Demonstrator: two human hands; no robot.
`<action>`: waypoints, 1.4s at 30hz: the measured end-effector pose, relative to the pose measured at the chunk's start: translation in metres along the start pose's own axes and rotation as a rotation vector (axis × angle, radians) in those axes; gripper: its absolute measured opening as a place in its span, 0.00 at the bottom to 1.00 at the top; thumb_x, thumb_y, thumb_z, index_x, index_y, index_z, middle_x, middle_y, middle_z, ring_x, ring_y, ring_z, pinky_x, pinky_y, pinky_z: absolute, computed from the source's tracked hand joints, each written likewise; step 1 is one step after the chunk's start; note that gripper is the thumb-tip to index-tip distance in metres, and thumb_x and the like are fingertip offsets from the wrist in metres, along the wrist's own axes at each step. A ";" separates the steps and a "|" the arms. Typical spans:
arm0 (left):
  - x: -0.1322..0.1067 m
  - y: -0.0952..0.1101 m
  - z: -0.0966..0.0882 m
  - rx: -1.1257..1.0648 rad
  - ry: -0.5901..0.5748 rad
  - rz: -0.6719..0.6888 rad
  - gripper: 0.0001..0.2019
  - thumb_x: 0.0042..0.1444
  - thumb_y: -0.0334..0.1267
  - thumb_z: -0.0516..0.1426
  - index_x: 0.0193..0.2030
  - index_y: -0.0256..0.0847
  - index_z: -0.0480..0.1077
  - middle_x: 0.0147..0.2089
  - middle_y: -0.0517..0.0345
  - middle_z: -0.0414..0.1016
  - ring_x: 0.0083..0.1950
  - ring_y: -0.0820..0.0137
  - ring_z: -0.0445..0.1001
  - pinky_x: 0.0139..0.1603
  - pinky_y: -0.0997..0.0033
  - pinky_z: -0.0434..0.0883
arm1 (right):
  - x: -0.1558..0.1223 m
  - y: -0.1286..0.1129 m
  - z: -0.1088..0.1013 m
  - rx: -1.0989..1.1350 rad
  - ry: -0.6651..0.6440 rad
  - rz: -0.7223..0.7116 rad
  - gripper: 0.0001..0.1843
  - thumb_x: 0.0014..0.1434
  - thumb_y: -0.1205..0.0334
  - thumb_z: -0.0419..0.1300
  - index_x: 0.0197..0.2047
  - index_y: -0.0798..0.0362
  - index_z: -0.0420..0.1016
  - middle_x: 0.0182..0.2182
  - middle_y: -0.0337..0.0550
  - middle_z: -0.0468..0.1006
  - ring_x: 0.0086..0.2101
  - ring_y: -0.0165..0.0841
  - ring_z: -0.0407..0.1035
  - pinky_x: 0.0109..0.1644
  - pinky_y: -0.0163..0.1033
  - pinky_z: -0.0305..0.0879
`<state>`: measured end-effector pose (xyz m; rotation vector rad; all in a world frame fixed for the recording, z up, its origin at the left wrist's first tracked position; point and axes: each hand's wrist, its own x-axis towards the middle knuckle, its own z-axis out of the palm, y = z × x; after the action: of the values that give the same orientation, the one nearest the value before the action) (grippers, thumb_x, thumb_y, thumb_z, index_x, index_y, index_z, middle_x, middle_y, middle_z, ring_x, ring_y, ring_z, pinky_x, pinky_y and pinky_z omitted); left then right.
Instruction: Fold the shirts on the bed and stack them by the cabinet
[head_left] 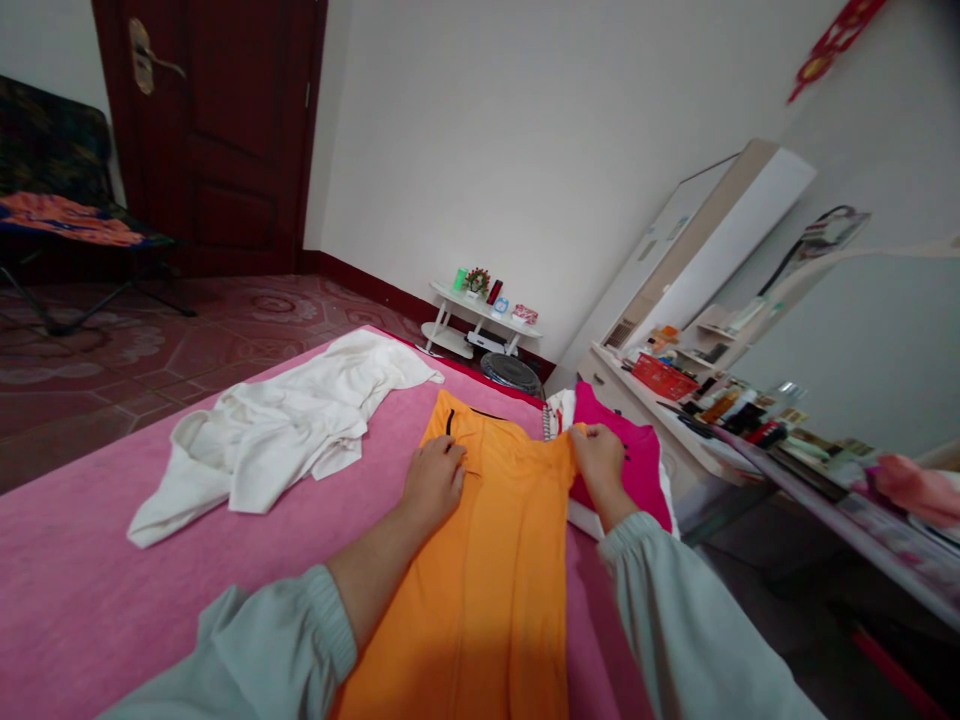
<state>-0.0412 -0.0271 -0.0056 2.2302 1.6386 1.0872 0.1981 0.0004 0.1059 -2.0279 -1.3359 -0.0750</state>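
An orange garment (510, 540) lies stretched lengthwise over the pink bed cover (82, 570), its far edge creased and a short black strip showing at the far left corner. My left hand (433, 482) is closed on the cloth near that corner, fingers curled, the tips partly hidden. At the far right corner, my right hand (600, 460) pinches the garment's edge. Just beyond the right hand sits a folded magenta garment (634, 450) with small dark marks. White clothing (277, 430) lies loosely crumpled to the left, apart from both hands.
A dressing table (694, 435) with bottles and a red basket (664, 376) stands along the right. Past the bed's far end are a small white table (484, 312) and a dark round object (511, 372). A folding chair (75, 220) holds orange cloth by the door (225, 130).
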 end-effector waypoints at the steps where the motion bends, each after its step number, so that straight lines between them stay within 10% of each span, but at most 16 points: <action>1: 0.000 0.000 0.000 -0.032 0.012 0.012 0.15 0.57 0.33 0.53 0.51 0.40 0.71 0.53 0.49 0.70 0.54 0.62 0.68 0.55 0.63 0.64 | -0.005 -0.012 0.004 0.073 -0.044 -0.013 0.17 0.53 0.58 0.56 0.42 0.59 0.73 0.36 0.55 0.79 0.38 0.42 0.74 0.38 0.42 0.68; 7: 0.002 -0.005 0.001 -0.159 0.019 0.047 0.18 0.58 0.34 0.52 0.55 0.37 0.67 0.53 0.48 0.72 0.54 0.62 0.69 0.57 0.63 0.65 | -0.065 -0.044 -0.002 0.735 -0.485 -0.153 0.27 0.49 0.51 0.60 0.51 0.53 0.63 0.49 0.53 0.74 0.40 0.36 0.74 0.35 0.37 0.70; 15: 0.003 -0.012 0.005 -0.210 0.001 0.016 0.20 0.57 0.35 0.52 0.57 0.37 0.67 0.52 0.48 0.73 0.53 0.61 0.70 0.56 0.62 0.66 | -0.176 0.021 -0.064 -0.179 -0.643 -0.314 0.14 0.52 0.49 0.60 0.28 0.52 0.68 0.23 0.38 0.71 0.25 0.30 0.64 0.29 0.35 0.50; 19: 0.005 -0.015 0.008 -0.207 0.007 0.016 0.20 0.57 0.35 0.53 0.57 0.38 0.68 0.50 0.49 0.74 0.52 0.61 0.70 0.55 0.62 0.67 | -0.211 0.052 -0.078 -0.250 -0.742 -0.210 0.11 0.50 0.54 0.60 0.27 0.51 0.66 0.24 0.37 0.71 0.25 0.30 0.61 0.29 0.35 0.47; 25: 0.003 -0.006 0.004 -0.053 -0.049 0.071 0.25 0.55 0.29 0.54 0.60 0.45 0.67 0.50 0.51 0.72 0.51 0.62 0.69 0.55 0.64 0.66 | -0.220 0.075 -0.086 0.213 -0.810 -0.014 0.10 0.50 0.59 0.56 0.24 0.50 0.58 0.21 0.33 0.61 0.24 0.27 0.56 0.27 0.33 0.49; 31: 0.004 -0.001 0.005 0.020 -0.070 0.083 0.23 0.54 0.28 0.55 0.56 0.50 0.71 0.49 0.52 0.71 0.52 0.62 0.68 0.55 0.64 0.66 | -0.218 0.035 -0.101 0.489 -0.870 0.020 0.08 0.51 0.58 0.58 0.31 0.51 0.63 0.21 0.31 0.61 0.22 0.25 0.55 0.25 0.31 0.50; 42: 0.010 -0.009 0.007 -0.080 -0.096 0.037 0.17 0.58 0.33 0.51 0.50 0.45 0.76 0.48 0.52 0.75 0.52 0.62 0.70 0.55 0.64 0.66 | -0.228 -0.014 -0.051 -0.084 -1.371 -0.515 0.16 0.47 0.66 0.63 0.41 0.49 0.77 0.28 0.39 0.79 0.30 0.34 0.72 0.31 0.32 0.58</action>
<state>-0.0423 -0.0127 -0.0110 2.2332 1.4955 1.0190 0.0963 -0.2050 0.0591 -1.6515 -2.6330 1.2312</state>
